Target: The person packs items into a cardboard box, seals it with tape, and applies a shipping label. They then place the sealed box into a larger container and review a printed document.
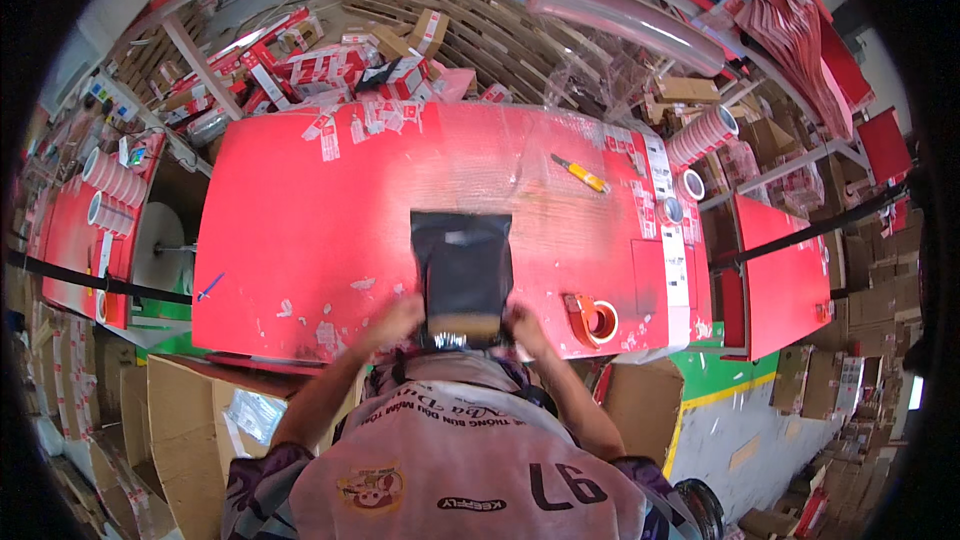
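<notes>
A black plastic mailer bag (469, 262) lies at the near edge of the red table, its wide end pointing away from me. Something brown, perhaps a cardboard box (459, 324), shows at its near end beside a shiny strip. My left hand (401, 321) is at the bag's left edge and my right hand (527, 328) is at its right edge. Both appear to grip the sides, though motion blurs the fingers. Right of my right hand sits an orange tape dispenser (589, 320) with a roll of tape.
The red table (300, 217) carries a yellow utility knife (581, 172), a blue pen (211, 286), tape rolls (669, 211) and stuck label scraps. Clear bubble wrap (555, 135) covers its far right part. Open cardboard boxes (184, 439) stand below the near edge. Wooden pallets (480, 22) lie beyond.
</notes>
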A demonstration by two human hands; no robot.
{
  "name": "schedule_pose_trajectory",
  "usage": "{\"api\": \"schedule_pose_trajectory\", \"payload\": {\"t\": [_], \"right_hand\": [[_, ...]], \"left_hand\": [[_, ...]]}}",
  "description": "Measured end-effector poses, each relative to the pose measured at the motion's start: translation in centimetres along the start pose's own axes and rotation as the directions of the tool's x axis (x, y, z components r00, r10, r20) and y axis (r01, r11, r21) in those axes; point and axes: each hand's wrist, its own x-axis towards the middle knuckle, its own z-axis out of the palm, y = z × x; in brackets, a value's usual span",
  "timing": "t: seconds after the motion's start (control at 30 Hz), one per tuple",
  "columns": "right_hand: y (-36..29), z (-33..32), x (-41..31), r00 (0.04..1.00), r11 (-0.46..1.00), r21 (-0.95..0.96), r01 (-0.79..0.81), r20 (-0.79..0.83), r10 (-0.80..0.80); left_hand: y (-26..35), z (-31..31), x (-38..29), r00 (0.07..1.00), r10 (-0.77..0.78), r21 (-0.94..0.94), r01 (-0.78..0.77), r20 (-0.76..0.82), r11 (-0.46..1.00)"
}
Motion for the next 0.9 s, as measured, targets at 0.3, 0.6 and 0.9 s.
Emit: {"api": "schedule_pose_trajectory", "payload": {"t": [0.3, 0.6, 0.9], "right_hand": [[-30.2, -9.3, 8.2, 0.924, 0.816, 0.435, 0.38, -0.209, -0.319], [-25.1, -10.4, 4.8, 0.692, 0.744, 0.031, 0.667, -0.396, -0.604], [-2.2, 0.0, -7.6, 0.88, 0.991, -0.131, -0.006, -0.471, -0.057]], "left_hand": [[23.2, -14.5, 16.7, 0.949, -0.25, -0.687, 0.051, -0.194, 0.725], [21.6, -13.2, 12.4, 0.974, 0.054, -0.725, -0.199, -0.218, 0.66], [-6.1, -0.9, 4.7, 0.948, -0.047, 0.036, 0.061, -0.315, 0.997]]}}
